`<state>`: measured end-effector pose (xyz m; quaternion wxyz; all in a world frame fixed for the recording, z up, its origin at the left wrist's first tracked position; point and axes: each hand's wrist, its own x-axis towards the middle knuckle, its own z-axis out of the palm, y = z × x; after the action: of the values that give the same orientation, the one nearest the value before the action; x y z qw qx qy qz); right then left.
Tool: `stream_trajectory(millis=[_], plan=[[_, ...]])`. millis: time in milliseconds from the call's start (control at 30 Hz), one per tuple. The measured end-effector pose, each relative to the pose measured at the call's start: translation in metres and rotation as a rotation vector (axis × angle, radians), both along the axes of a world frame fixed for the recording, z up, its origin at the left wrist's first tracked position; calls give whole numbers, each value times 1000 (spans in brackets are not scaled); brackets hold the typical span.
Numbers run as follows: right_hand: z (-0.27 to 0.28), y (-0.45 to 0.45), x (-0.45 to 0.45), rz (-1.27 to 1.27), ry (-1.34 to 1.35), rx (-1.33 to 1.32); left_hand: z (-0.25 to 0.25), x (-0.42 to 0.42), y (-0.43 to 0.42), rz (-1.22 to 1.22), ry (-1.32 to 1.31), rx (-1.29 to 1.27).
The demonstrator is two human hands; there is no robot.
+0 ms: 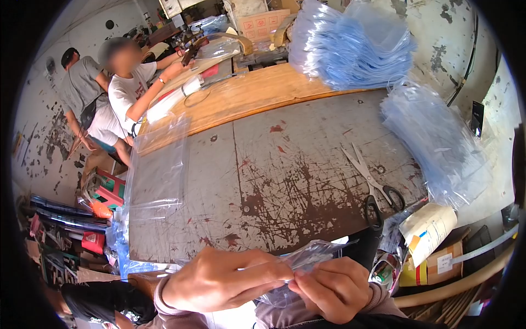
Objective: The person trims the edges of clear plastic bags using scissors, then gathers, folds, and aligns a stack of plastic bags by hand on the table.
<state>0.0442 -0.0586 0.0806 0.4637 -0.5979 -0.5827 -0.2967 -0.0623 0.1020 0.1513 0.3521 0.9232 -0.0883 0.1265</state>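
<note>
At the near edge of the table, my left hand (224, 279) and my right hand (334, 288) meet with fingertips pinched together. Between them is a clear plastic bag (312, 252), crumpled, its film showing behind and below my fingers. Both hands are closed on it; the exact spot they pinch is hidden by the fingers. Scissors (368, 178) with black handles lie partly spread on the worn grey tabletop (263, 148), beyond my right hand. A flat clear plastic sheet or bag (158, 170) lies at the table's left edge.
A tall stack of bluish plastic bags (356, 49) fills the back right, with another pile of bags (433, 142) along the right edge. A wooden board (263, 90) crosses the back. One person (129, 90) works at the left; another person (90, 88) is behind. A box (433, 268) stands lower right.
</note>
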Motion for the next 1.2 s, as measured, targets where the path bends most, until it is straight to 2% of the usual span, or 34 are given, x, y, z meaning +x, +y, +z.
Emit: stream_trajectory(millis=[33,100,167,267,333,400,467,533,600,633,700,733,767,800,833,933,967,1000,1033,1133,1167,1200], plan=[[0,-2,-1,3,0,0,1,-2,4,-71,71,5],[0,-7,-4,256,269,-141,1,-9,4,-13,96,70],[-11,7,-15,244,296,-48,1,-13,-1,89,54,119],[-15,1,-37,269,340,-96,3,-20,-5,181,6,61],[-37,6,-70,138,186,-213,12,-23,-9,196,33,40],[-57,10,-84,101,98,-285,17,-26,-16,292,99,-169],[-66,19,-93,89,26,-335,21,-34,-7,238,124,-146],[-47,31,-91,31,91,-298,31,-40,3,141,116,-253],[-30,44,-79,185,-99,-188,31,-60,13,94,43,-430],[-16,50,-75,177,-85,-174,28,-69,17,101,-39,-526],[16,62,-62,788,298,-65,38,-81,14,306,-140,-435],[21,66,-56,988,320,-155,47,-93,10,517,-168,-275],[20,73,-59,1092,396,-36,52,-107,16,689,-151,-153],[17,79,-60,1194,469,89,58,-107,16,779,-308,-26],[14,77,-59,1185,468,112,72,-121,27,921,-368,199],[2,58,-48,1254,519,261,102,-145,44,1127,-621,521],[-1,50,-43,1176,610,190,107,-151,44,1123,-616,523],[-5,41,-37,1095,699,118,110,-156,41,1225,-657,615],[-17,35,-30,1120,672,-27,111,-159,38,1326,-697,706],[-29,5,-7,937,713,-115,55,-134,15,1205,-584,1239],[-29,-6,7,787,663,-134,16,-82,-24,1116,-649,821],[-26,-17,21,642,613,-156,3,-45,-44,653,-585,565]])
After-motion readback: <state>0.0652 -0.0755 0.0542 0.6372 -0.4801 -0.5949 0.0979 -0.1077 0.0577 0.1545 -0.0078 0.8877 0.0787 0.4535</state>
